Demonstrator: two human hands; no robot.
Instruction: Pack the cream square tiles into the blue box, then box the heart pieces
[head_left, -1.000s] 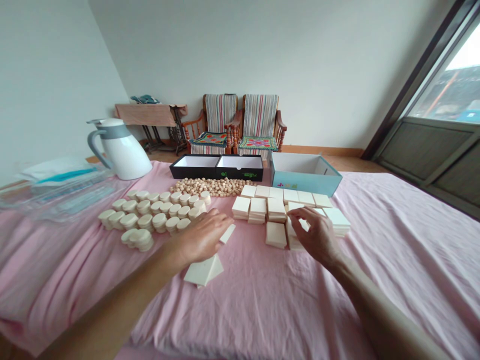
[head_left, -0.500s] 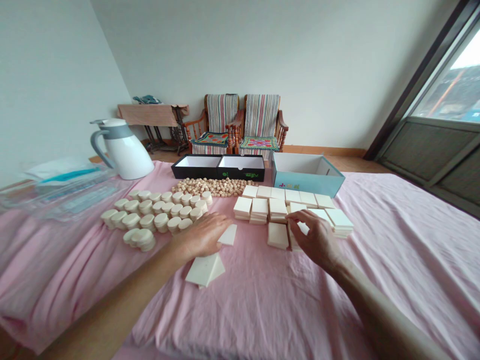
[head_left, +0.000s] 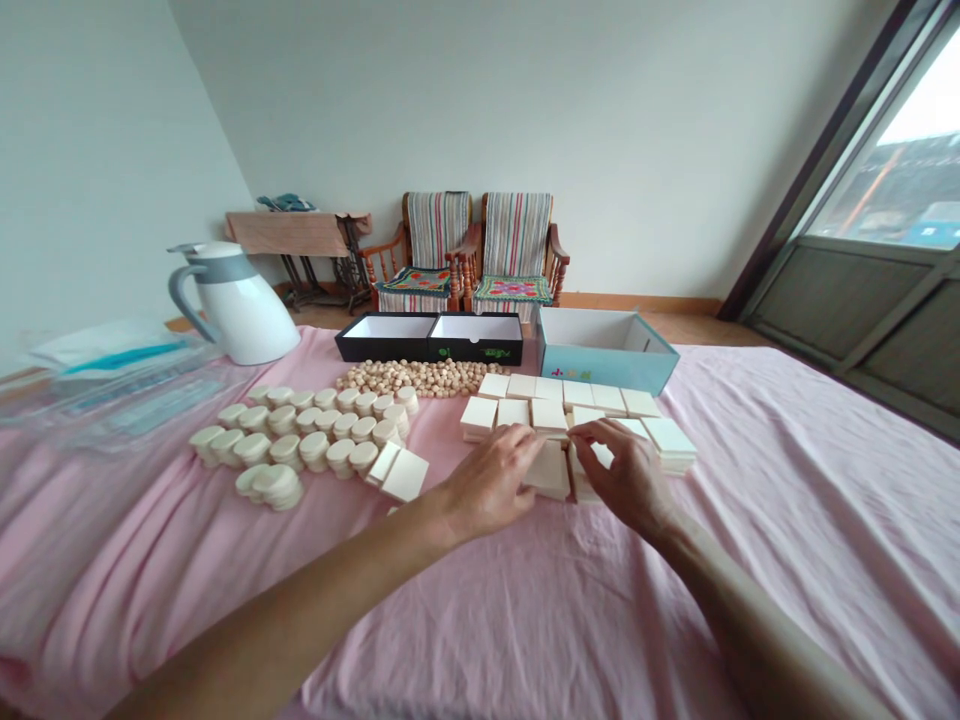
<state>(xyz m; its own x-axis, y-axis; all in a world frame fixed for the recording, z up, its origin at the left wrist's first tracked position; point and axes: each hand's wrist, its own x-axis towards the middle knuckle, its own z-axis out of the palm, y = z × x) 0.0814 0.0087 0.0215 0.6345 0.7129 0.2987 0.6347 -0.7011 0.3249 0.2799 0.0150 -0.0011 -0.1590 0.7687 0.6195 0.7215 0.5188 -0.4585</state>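
Holding left arm (head_left: 330, 590) and right arm (head_left: 750, 620) out in front, bare and slanting inward. Showing the back of the left hand (head_left: 491, 485), with fingers bent down, maybe pinching, hard to tell. Making a ring with thumb and pointing finger of the right hand (head_left: 628, 475). With both hands close, not touching.

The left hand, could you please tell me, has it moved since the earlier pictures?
Yes: judged against the black box, the left hand has moved to the right and is now at the square tile stacks.
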